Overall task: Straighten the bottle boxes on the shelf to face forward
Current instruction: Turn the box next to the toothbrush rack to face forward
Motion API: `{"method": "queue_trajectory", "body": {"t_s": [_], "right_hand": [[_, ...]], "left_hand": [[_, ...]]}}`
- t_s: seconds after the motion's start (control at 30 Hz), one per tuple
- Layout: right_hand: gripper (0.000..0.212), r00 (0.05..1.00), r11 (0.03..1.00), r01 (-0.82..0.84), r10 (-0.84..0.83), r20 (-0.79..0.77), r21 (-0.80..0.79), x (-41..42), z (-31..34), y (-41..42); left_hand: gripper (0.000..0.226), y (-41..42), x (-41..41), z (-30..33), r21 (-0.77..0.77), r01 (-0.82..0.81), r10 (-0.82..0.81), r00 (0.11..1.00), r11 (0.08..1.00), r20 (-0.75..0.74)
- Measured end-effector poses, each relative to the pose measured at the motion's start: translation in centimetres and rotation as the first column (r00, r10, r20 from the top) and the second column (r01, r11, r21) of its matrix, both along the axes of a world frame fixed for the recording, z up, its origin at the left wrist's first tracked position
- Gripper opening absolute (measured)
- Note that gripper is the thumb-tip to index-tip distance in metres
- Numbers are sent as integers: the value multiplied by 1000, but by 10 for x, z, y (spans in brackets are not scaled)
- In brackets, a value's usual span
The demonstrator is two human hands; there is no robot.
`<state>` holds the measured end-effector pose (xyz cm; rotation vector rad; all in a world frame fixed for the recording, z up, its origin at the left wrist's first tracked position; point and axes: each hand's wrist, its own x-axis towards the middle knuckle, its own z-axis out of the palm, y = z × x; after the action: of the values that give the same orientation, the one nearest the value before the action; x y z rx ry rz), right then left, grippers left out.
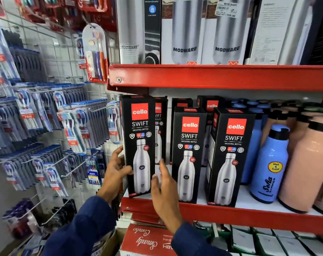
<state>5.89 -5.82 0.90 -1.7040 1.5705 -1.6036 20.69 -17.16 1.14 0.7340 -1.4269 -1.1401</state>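
Gripping leftmost box point(139, 145) at shelf's edge point(212, 212), left hand point(113, 170); right hand point(164, 191) open beside

Hanging toothbrush packs point(46, 126), blue flask point(269, 163)

Between our left hand point(113, 174) and right hand point(164, 193) stands the leftmost box point(138, 145), filling that space, and hard to the left of our left hand the hanging toothbrush packs point(74, 133) crowd in. Just right of our right hand we see a bare strip of white shelf point(168, 169) before the middle box point(189, 154). Above our hands the red upper shelf point(212, 76) closes the headroom over the boxes.
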Motion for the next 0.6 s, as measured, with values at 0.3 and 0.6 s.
{"method": "queue_trajectory", "body": {"t_s": [0.3,0.6], "right_hand": [[55,999,995,-4,1,33,97,1,-8,-9],[53,999,986,8,-2,-35,165,-9,-29,-8]], "left_hand": [[62,-4,-15,-10,106,121,-126,991,987,40],[55,16,-14,-27,68,-4,-5,991,998,133]]}}
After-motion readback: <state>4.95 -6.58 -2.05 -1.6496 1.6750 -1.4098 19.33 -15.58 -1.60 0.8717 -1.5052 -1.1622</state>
